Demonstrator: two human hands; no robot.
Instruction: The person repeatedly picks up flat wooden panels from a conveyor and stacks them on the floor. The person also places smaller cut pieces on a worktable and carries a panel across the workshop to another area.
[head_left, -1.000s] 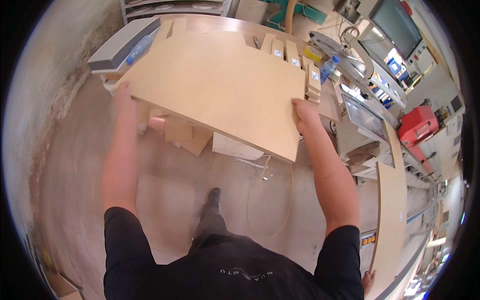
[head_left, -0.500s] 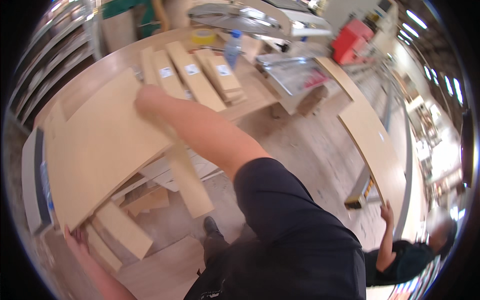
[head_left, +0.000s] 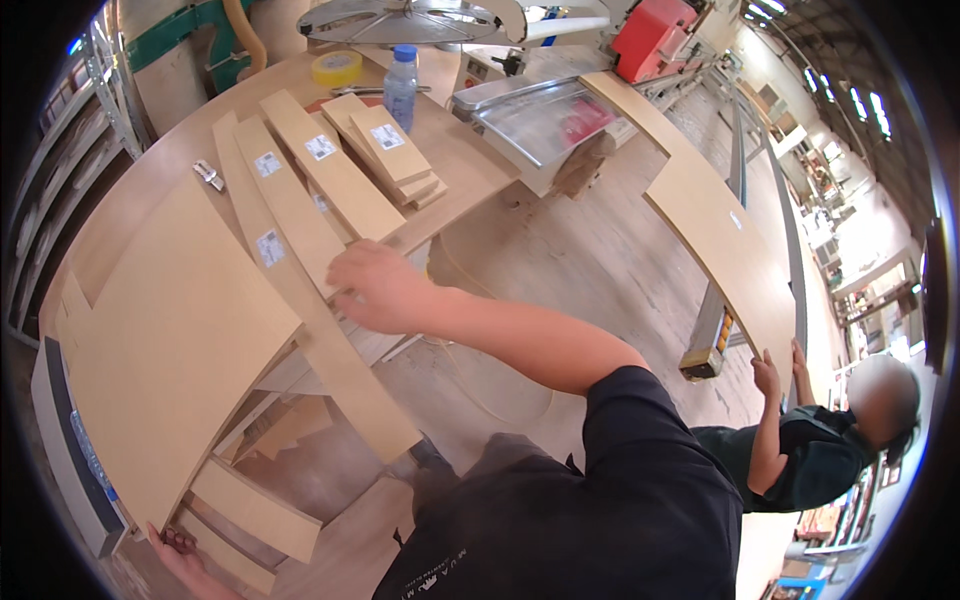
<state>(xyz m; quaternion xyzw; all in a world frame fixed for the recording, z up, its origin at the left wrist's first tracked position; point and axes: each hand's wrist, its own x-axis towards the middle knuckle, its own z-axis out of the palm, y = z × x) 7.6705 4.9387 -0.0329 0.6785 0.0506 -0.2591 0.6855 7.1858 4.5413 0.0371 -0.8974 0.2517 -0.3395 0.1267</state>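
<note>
My left hand (head_left: 178, 553) grips the near corner of a large light wooden panel (head_left: 170, 340), at the lower left. My right hand (head_left: 380, 288) is over the table's front edge, fingers loosely bent and slightly blurred. It is beside the end of a labelled board (head_left: 285, 190); whether it touches that board I cannot tell. A long narrow board (head_left: 350, 380) runs between the panel and this hand, its near end jutting past the table. Farther right lie another labelled board (head_left: 330, 165) and a small stack of short boards (head_left: 385, 145).
On the table (head_left: 470, 165) stand a water bottle (head_left: 401, 90) and a roll of yellow tape (head_left: 337, 68). Two boards (head_left: 255, 505) project below the panel. At right, another person (head_left: 810, 450) holds a long panel (head_left: 725, 240) by a machine with a red housing (head_left: 650, 40).
My right hand has moved off the large panel's edge, rightward and nearer to me, uncovering the labelled boards. My left hand keeps the panel's corner. The other person's second hand now shows on their panel.
</note>
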